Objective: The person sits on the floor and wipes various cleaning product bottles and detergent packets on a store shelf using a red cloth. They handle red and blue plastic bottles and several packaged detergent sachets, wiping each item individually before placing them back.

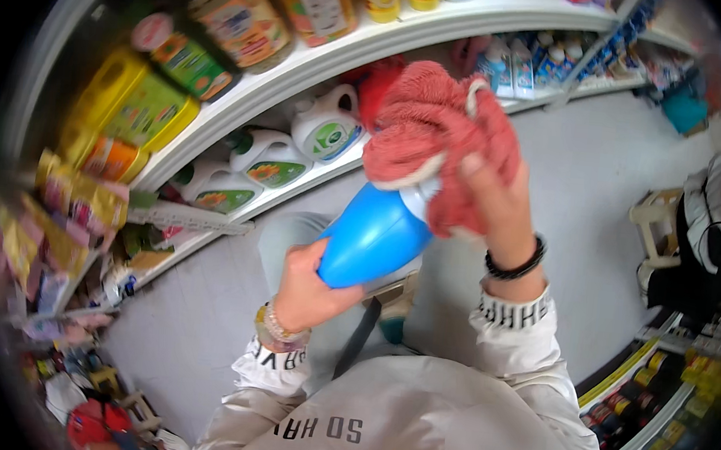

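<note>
A blue plastic bottle (375, 236) with a pale cap or neck (419, 198) is tilted in front of my body. Around its lower end, my left hand (313, 288) is closed. My right hand (501, 199) grips a bunched red cloth (430, 122) with white edging, pressed against the bottle's top. The cloth covers part of the bottle's neck, and some of my right fingers are hidden behind the folds.
Shelves (281, 99) at the left hold white detergent jugs (327, 122) and yellow bottles (133, 102). Seated people (714, 230) are at the right and lower left (102, 424). Dark bottles (618, 402) line a lower right shelf. Grey floor (588, 161) lies between.
</note>
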Tool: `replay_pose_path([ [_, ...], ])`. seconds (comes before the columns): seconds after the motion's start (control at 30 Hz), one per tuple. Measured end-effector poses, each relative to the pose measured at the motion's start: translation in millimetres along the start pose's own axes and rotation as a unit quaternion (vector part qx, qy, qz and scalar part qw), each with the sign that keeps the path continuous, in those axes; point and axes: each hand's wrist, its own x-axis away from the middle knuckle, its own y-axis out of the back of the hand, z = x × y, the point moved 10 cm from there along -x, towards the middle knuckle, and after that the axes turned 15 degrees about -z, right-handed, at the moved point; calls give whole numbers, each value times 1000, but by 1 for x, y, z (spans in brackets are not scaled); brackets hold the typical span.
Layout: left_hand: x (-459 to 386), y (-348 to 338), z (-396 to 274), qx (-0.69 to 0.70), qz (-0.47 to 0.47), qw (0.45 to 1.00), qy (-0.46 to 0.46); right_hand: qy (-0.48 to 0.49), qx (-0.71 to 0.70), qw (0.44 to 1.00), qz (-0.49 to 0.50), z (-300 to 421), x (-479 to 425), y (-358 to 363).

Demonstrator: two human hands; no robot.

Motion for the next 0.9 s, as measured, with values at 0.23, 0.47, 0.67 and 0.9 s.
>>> replay_pose_path([
  [0.23, 74, 56, -16, 169, -47, 984, 39, -143, -131, 978, 77, -20, 43, -33],
  [0.47, 94, 78, 2, 330, -123, 926, 138, -248, -193, 947, -73, -121, 117, -2],
  [0.67, 114, 91, 3, 290, -258, 916, 99, -407, -285, 860, -115, -160, 149, -33],
  [0.9, 111, 103, 1, 148, -315, 937, -33, -554, -184, 809, -64, -212, 245, -79],
])
